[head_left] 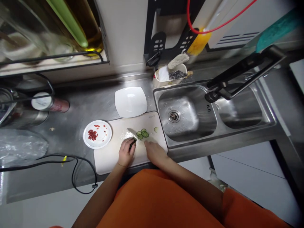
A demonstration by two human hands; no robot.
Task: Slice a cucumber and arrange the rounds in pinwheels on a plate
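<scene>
A white cutting board [111, 156] lies on the steel counter beside the sink. My left hand [125, 153] is closed round the black handle of a knife [131, 134], whose blade points away across the board. Several green cucumber slices [142, 134] lie just beyond the blade, and one more slice [156, 129] sits near the board's right edge. My right hand [155, 152] rests on the board just below the slices. Its fingers lie flat, and nothing shows in them.
A small round plate [86, 139] with red chopped pieces sits left of the board. An empty square white plate [130, 101] is behind it. A double sink [187, 110] with a black faucet [237, 76] lies right. A black cable [76, 167] trails at front left.
</scene>
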